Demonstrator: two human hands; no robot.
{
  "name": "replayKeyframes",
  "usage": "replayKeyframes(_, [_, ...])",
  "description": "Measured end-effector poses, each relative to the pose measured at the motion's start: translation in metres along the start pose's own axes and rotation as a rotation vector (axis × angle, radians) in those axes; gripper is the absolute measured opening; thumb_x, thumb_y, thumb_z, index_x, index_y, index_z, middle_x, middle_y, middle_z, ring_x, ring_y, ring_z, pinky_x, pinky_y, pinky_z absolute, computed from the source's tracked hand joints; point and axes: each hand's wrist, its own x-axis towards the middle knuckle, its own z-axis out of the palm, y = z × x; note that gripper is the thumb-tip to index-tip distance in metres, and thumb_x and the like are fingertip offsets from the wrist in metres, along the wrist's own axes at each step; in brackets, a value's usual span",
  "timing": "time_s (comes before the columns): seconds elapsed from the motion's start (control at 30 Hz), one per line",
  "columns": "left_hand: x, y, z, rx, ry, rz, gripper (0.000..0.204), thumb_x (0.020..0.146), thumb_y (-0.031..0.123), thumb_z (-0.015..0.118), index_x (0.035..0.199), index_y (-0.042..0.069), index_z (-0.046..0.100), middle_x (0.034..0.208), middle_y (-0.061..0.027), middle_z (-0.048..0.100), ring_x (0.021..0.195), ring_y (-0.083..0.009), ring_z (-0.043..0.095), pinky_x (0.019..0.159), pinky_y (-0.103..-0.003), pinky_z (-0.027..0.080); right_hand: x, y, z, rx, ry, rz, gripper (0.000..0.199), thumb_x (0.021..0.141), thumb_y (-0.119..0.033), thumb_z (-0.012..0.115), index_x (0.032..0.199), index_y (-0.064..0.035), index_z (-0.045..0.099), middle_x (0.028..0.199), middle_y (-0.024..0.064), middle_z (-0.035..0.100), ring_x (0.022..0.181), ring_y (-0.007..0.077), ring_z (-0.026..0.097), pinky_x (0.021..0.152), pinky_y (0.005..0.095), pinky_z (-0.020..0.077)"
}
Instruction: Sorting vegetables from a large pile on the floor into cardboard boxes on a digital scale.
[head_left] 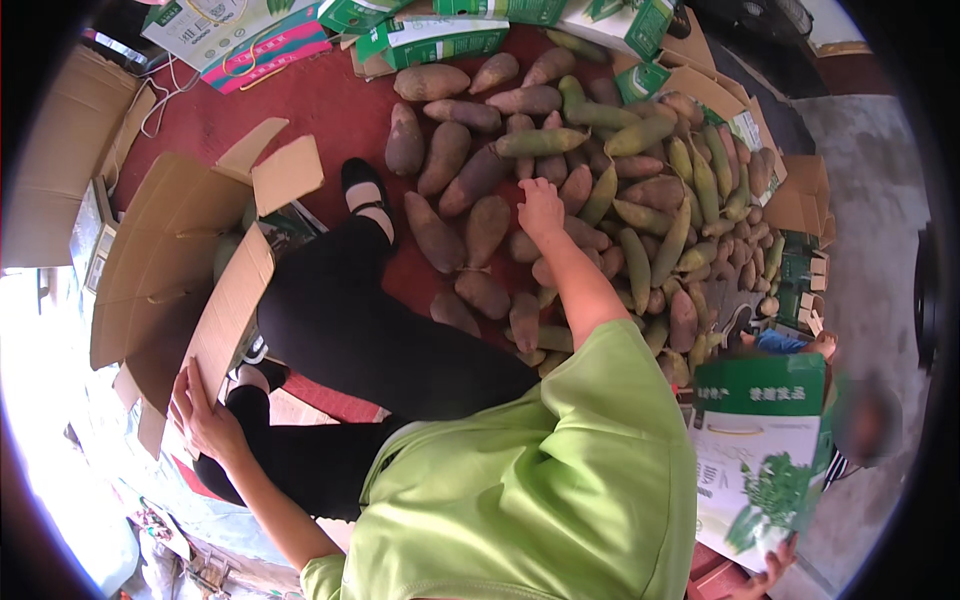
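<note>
At the left, my left hand (203, 420) grips the edge of a flap of an open brown cardboard box (150, 270), its fingers bent over the cardboard. Part of the box's inside is hidden by the flaps. My right hand (541, 207) reaches over the pile in the middle, fingers stretched out and nothing visible in them. Beside it lie a long purplish radish (472, 180) and a green radish (542, 142). Several more purplish and green radishes are heaped to its right.
A red mat (240, 125) lies under the pile. Green-and-white cartons (445, 40) stand along the far edge. Another person's hand (775, 572) is at a green-and-white carton (745, 460) on the lower right. My black-clad leg (370, 310) is between box and pile.
</note>
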Motion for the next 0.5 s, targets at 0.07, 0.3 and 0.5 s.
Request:
replayKeyframes(0.07, [0.003,0.004,-0.003,-0.013,-0.006,0.004,0.049,0.078,0.001,0.051,0.123,0.017,0.062,0.112,-0.0039,0.061,0.104,-0.0283,0.055,0.090,-0.039,0.044,0.023,-0.007,-0.006,-0.145,0.016,-0.036,0.040,0.076,-0.009,0.067,0.114,-0.0131,0.058,0.115,0.0079,0.053,0.111,0.0296,0.050,0.088,0.0425,0.0457])
replayKeyframes(0.3, [0.003,0.005,0.001,0.011,0.018,-0.002,0.046,0.079,0.000,0.051,0.121,0.014,0.064,0.112,-0.0051,0.062,0.102,-0.0279,0.056,0.088,-0.039,0.045,0.087,-0.029,0.002,-0.354,-0.031,-0.153,0.044,0.080,-0.007,0.059,0.122,-0.0157,0.055,0.123,0.0066,0.051,0.118,0.0265,0.047,0.092,0.0455,0.0422])
replayKeyframes(0.5, [0.004,0.004,0.003,0.030,0.002,0.007,0.046,0.079,0.000,0.052,0.122,0.013,0.064,0.113,-0.0056,0.062,0.103,-0.0291,0.057,0.088,-0.039,0.044,0.108,-0.025,0.014,-0.470,-0.102,-0.181,0.036,0.084,-0.012,0.054,0.120,-0.0152,0.057,0.124,0.0041,0.051,0.120,0.0228,0.044,0.091,0.0426,0.0417])
